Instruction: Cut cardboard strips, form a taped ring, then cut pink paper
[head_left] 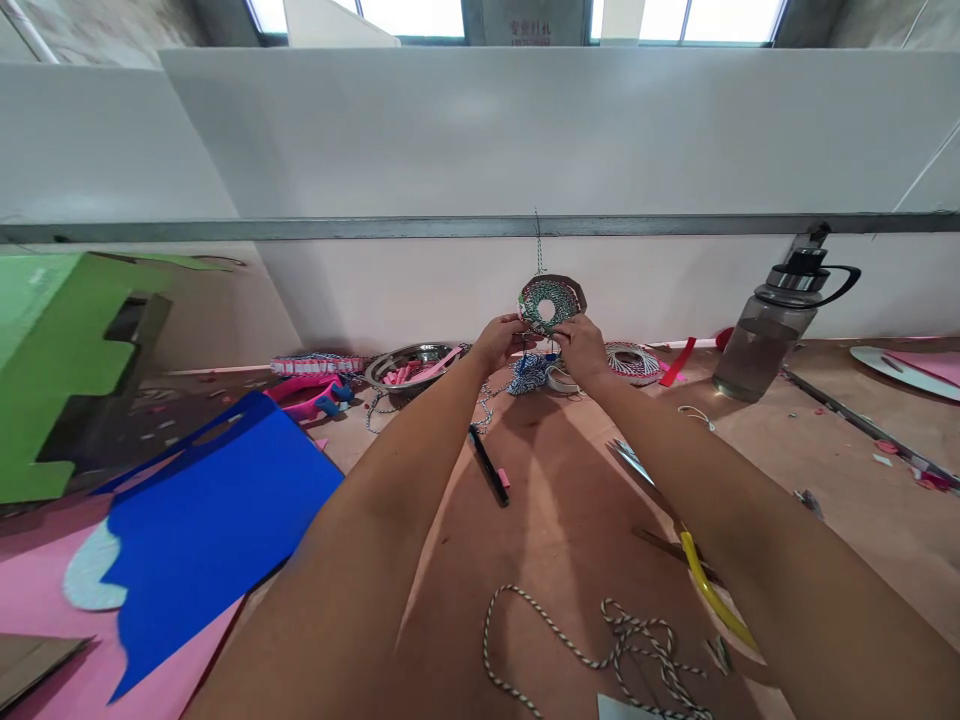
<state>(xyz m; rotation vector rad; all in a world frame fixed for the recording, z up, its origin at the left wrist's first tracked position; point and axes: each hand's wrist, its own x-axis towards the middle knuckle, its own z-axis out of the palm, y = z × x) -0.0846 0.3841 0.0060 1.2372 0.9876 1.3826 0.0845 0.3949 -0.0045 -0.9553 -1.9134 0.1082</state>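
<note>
Both my arms reach far out over the brown table. My left hand [499, 340] and my right hand [581, 348] together hold up a round cardboard ring [551, 300] wound with green, white and red twine, with a hole in its middle. A twisted cord [538, 245] runs up from the ring's top. Below the hands lies a bundle of blue and white twine [529, 375]. A second wound ring [634, 362] lies just right of my right hand.
A metal bowl [409, 362] with pink strips stands at the left. A black pen [489, 466], yellow-handled scissors [675, 525], loose striped cord [622, 640], blue felt [202, 520], green cardboard [52, 350] and a water bottle [780, 325] lie around. A white wall stands behind.
</note>
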